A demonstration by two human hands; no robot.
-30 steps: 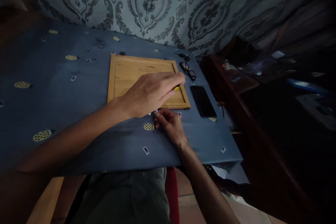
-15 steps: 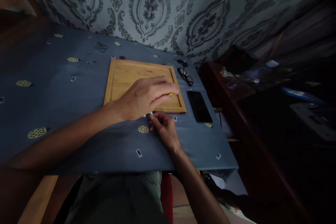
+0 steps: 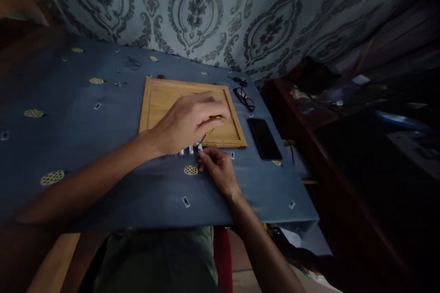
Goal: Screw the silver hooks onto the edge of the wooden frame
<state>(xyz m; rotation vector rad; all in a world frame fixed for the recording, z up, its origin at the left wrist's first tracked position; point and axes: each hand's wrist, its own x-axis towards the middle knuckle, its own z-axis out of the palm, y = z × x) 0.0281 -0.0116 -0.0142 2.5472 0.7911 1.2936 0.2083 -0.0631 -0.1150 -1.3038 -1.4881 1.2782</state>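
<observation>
Small pale pieces sit in a row at the wooden tray's near edge.
Right hand pinches the end piece steady; left hand, fingers curled over the tray, grips a yellow-handled tool.

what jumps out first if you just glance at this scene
Two hands meet mid-table: the left hand lies over a wooden tray, gripping something yellow, and the right hand pinches small metal parts at the tray's near edge. A phone and glasses lie right of the tray on the blue cloth.
</observation>
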